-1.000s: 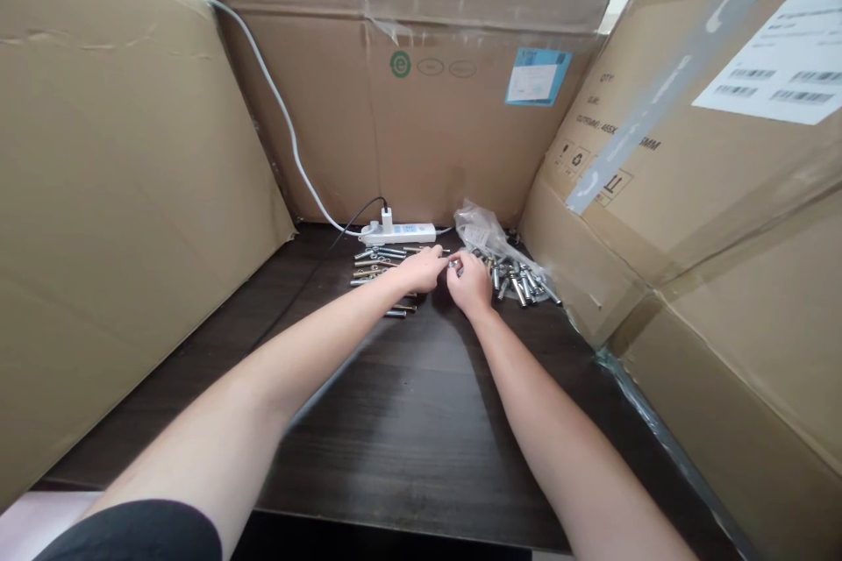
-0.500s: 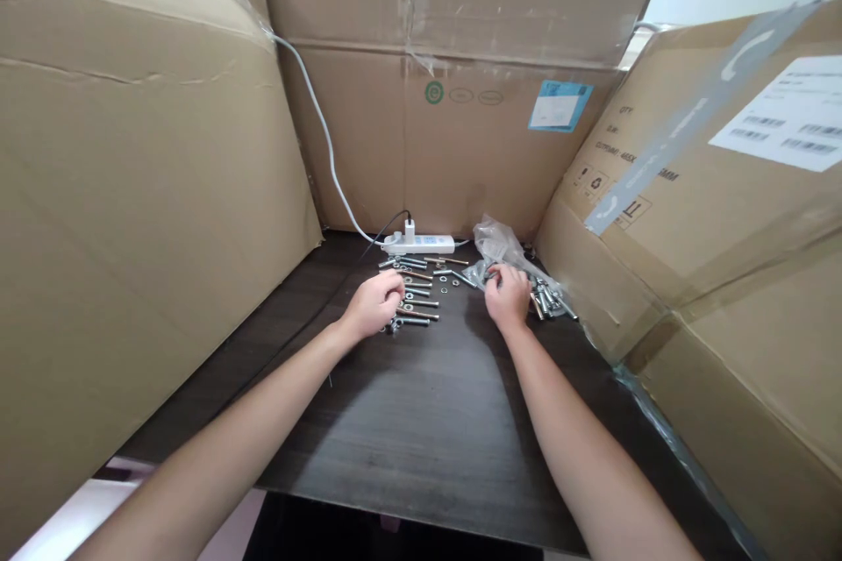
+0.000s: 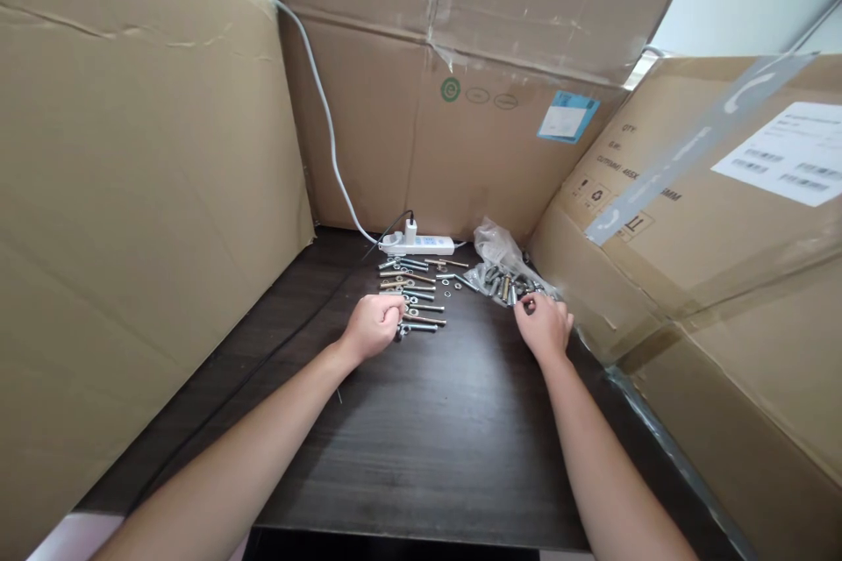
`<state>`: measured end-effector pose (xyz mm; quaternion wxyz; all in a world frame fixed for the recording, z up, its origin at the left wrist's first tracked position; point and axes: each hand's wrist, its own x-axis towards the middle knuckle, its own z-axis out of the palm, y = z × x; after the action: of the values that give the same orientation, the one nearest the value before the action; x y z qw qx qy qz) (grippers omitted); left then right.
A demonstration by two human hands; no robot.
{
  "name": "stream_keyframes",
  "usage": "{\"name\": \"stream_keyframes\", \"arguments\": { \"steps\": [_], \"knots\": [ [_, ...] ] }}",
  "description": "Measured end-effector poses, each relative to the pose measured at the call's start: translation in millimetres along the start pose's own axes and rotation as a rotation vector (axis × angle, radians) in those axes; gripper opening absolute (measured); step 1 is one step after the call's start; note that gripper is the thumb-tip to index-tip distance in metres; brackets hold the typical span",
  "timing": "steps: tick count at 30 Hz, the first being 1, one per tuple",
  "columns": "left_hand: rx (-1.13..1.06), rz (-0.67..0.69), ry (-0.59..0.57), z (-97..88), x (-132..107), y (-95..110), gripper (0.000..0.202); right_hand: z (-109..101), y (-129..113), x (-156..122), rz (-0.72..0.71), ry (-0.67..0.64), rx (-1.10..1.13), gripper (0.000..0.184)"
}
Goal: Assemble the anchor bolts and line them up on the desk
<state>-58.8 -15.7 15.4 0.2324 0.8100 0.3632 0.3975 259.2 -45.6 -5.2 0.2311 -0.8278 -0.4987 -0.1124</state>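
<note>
Left hand, mine point(image 3: 372, 326): back uppermost, fingers curled in toward the palm, knuckles at the left ends of the laid-out bolts point(image 3: 424, 329); whether anything is pinched inside, I cannot tell. Left forearm point(image 3: 263, 443): slanting inward from the worktop's point(image 3: 408, 438) near left corner, wrist almost straight.

Right hand, mine point(image 3: 545, 324): back uppermost, thumb and forefinger bent toward each other at the near side of the hardware pile point(image 3: 510, 287); its grasp I cannot tell (the fingertips are too small to read). Right forearm point(image 3: 602, 447): leaning inward from the near right corner, more upright than its fellow.

Bolts: several, silver and brassy, lying crosswise in a column, toward the worktop's far edge. Washers point(image 3: 458, 287): some among the bolts, a few loose between column and pile.

Clear plastic bag point(image 3: 496, 241): crumpled, behind and partly beneath the pile, toward the far right corner. White power strip point(image 3: 427, 244): beyond the bolts, before the back carton point(image 3: 368, 149).
</note>
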Motion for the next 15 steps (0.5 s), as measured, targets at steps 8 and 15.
{"name": "stream_keyframes", "arguments": {
  "steps": [8,15],
  "knots": [
    [-0.056,-0.036,-0.005,-1.2,-2,-1,0.023,-10,41,17,0.076,-0.077,0.081,0.025],
    [-0.107,-0.086,-0.011,-0.5,0,-1,0.022,-13,48,26,0.079,-0.160,0.120,0.023]
  ]
}}
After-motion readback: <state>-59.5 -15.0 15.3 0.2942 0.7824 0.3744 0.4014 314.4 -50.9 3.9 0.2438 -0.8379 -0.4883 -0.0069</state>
